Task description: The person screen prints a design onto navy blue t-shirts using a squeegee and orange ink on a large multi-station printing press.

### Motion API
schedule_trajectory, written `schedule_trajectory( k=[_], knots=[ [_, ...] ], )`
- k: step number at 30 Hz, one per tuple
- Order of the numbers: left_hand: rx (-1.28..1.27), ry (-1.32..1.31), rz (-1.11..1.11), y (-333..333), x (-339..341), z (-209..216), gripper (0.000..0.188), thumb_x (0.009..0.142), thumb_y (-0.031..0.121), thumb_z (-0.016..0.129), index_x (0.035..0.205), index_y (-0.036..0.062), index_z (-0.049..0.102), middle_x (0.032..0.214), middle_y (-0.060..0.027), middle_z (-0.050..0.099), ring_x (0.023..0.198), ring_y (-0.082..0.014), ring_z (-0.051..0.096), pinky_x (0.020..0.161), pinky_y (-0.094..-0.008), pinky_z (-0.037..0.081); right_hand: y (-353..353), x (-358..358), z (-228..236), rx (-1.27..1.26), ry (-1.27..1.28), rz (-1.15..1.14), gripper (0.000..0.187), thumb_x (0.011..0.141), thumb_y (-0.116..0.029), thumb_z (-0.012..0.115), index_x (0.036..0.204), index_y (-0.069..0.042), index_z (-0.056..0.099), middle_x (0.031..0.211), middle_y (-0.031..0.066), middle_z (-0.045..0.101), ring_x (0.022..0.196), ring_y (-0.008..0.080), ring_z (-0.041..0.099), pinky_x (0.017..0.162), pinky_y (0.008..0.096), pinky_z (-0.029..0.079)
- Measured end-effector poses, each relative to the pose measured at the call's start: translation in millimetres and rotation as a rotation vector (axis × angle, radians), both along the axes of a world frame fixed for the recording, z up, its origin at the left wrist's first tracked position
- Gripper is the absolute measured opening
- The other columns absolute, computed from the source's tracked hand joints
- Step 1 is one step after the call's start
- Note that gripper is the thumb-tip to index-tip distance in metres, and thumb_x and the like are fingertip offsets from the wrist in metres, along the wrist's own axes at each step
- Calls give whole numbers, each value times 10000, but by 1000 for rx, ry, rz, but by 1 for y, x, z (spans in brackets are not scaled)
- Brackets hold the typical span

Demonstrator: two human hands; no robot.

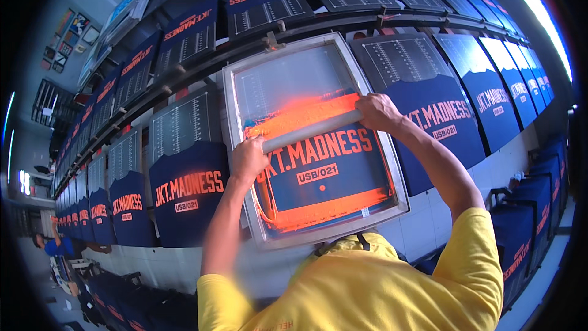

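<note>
A long grey squeegee lies across a screen printing frame, tilted up to the right. My left hand is closed round its left end, and my right hand grips the right end. Bright orange ink is piled along the far side of the squeegee. Another orange band runs across the mesh near the frame's close edge. Between the two, orange lettering shows on dark blue. The squeegee hides a strip of the mesh under it.
Dark blue printed shirts on boards flank the frame, one shirt at left and another at right. A metal rail and a second row of shirts run behind. Far left, a person in blue is beside the row.
</note>
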State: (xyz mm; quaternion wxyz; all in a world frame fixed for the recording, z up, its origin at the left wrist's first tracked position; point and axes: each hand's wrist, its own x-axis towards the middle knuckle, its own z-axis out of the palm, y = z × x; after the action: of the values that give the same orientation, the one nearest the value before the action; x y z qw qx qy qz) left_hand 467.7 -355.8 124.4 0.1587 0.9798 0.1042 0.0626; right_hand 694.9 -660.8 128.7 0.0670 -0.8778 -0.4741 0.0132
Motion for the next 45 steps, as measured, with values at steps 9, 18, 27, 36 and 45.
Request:
schedule_trajectory(
  k=[9,18,27,36,45],
  knots=[
    [31,-88,-14,-14,-62,23,280,731,-16,576,969,27,720,966,-143,711,862,-329,695,798,-418,572,-24,-68,17,184,-6,24,126,697,-65,666,820,-57,645,866,93,650,843,306,650,720,429,550],
    [14,-82,-24,-74,-179,-11,357,652,-37,610,982,46,718,1043,-68,713,962,-260,690,823,-369,582,-89,-196,1,129,68,13,158,664,-57,686,804,-50,615,872,77,582,865,276,610,731,403,555],
    [98,-212,-58,-78,-193,-47,312,666,-37,626,964,24,696,1068,-97,707,1043,-239,676,876,-350,562,-88,-210,-21,136,-70,33,189,661,-61,648,840,-41,593,916,80,588,862,268,589,761,385,525],
    [132,-250,-84,-14,-100,-50,362,615,-39,641,965,34,700,1041,-87,717,1013,-241,687,839,-360,578,-34,-121,-29,126,-77,53,192,656,-32,630,838,-49,572,900,85,573,855,275,588,746,392,521],
    [28,-176,-61,38,-8,-30,303,668,-49,587,931,31,715,914,-127,715,863,-303,697,748,-399,574,21,-25,-28,87,-20,15,125,710,-63,663,828,-41,625,849,107,638,846,308,643,737,422,552]
  ],
)
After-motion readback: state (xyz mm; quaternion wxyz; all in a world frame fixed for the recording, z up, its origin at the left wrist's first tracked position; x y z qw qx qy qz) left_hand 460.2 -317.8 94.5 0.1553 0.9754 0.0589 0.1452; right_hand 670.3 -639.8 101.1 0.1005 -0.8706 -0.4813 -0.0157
